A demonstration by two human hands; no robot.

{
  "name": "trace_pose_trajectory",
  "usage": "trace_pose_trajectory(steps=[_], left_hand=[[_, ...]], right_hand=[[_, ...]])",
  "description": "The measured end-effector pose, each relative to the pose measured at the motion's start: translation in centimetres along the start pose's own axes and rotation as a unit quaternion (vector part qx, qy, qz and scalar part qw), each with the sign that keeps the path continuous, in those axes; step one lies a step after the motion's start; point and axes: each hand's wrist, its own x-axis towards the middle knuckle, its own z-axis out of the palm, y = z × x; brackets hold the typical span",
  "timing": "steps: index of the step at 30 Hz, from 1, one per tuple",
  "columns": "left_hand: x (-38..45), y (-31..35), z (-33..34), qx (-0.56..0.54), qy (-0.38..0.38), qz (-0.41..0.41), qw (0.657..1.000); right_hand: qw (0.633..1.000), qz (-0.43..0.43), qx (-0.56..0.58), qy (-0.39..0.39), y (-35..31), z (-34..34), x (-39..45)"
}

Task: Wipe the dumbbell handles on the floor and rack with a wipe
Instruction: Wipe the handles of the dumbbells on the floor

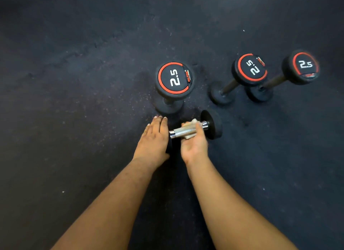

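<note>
A dark speckled rubber gym floor (74, 82) fills the view, and on it three dumbbells stand on end, each top face reading "2.5" inside a red ring: the nearest (175, 78) also carries what looks like "HILTON", the other two (250, 69) (300, 66) stand to its right. Nearest the person, a fourth dumbbell (211, 124) lies on its side, its knurled chrome handle (183, 132) wrapped from beneath by the right hand (194, 143), whose curled fingers press a pale wipe (191, 122) around it. The left hand (154, 136) rests flat, fingers straight, on the hidden near head.

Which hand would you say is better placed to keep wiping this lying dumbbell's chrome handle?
Right. The right hand already wraps the pale wipe around the knurled chrome handle; the left hand lies flat, steadying the end.
</note>
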Motion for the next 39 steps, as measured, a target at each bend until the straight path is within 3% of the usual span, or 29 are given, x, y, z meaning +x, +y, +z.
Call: trace_pose_trajectory(steps=[4, 7, 9, 11, 13, 16, 17, 18, 19, 22, 23, 27, 28, 31, 33, 37, 39], left_hand=[[0.2, 0.0, -0.3, -0.010, 0.002, -0.003, 1.000], [0.1, 0.0, -0.2, -0.007, 0.002, 0.001, 1.000], [0.1, 0.0, -0.3, -0.009, 0.000, -0.002, 1.000], [0.1, 0.0, -0.4, -0.008, 0.000, -0.003, 1.000], [0.1, 0.1, -0.5, -0.012, -0.003, -0.007, 1.000], [0.1, 0.0, -0.4, -0.020, -0.013, -0.006, 1.000], [0.2, -0.1, -0.4, -0.018, -0.015, -0.005, 1.000], [0.3, -0.1, -0.3, -0.014, -0.016, -0.004, 1.000], [0.4, -0.2, -0.3, -0.010, -0.017, -0.003, 1.000], [0.6, -0.2, -0.4, -0.007, -0.017, -0.004, 1.000], [0.6, -0.1, -0.4, -0.005, -0.016, -0.004, 1.000], [0.8, -0.3, -0.6, 0.005, -0.025, -0.005, 1.000], [0.7, -0.3, -0.7, 0.008, -0.026, -0.005, 1.000], [0.5, -0.1, -0.7, 0.007, -0.019, -0.005, 1.000], [0.4, 0.0, -0.7, 0.004, -0.016, -0.006, 1.000], [0.4, -0.1, -0.7, 0.007, -0.020, -0.008, 1.000], [0.5, 0.0, -0.7, 0.011, -0.022, -0.006, 1.000]], right_hand=[[0.983, 0.029, -0.180, -0.013, 3.4, -1.5, -3.5], [0.969, -0.059, -0.241, 0.014, 3.5, -2.7, -5.3], [0.917, -0.182, -0.355, 0.022, 2.9, -3.0, -6.0], [0.788, -0.335, -0.517, 0.007, 1.4, -2.6, -5.9], [0.641, -0.401, -0.649, -0.084, 0.0, -1.7, -4.4], [0.302, -0.418, -0.832, -0.205, 0.0, -2.8, -2.1], [0.214, -0.440, -0.844, -0.219, -0.5, -3.8, -1.5], [0.168, -0.452, -0.848, -0.221, -1.6, -4.7, -1.0], [0.160, -0.456, -0.852, -0.202, -2.9, -5.2, -0.7], [0.203, -0.445, -0.868, -0.083, -4.6, -5.8, -0.5], [0.204, -0.446, -0.868, -0.079, -3.7, -5.9, -0.5], [0.106, -0.469, -0.850, -0.218, -1.7, -5.5, -0.2], [0.113, -0.467, -0.855, -0.194, -2.7, -4.9, 0.1], [0.195, -0.434, -0.875, -0.088, -4.2, -4.7, -0.1], [0.224, -0.419, -0.873, -0.112, -3.2, -6.0, -1.3], [0.172, -0.404, -0.889, -0.126, -4.0, -4.7, -0.8], [0.179, -0.390, -0.897, -0.110, -4.4, -2.4, 1.0]])
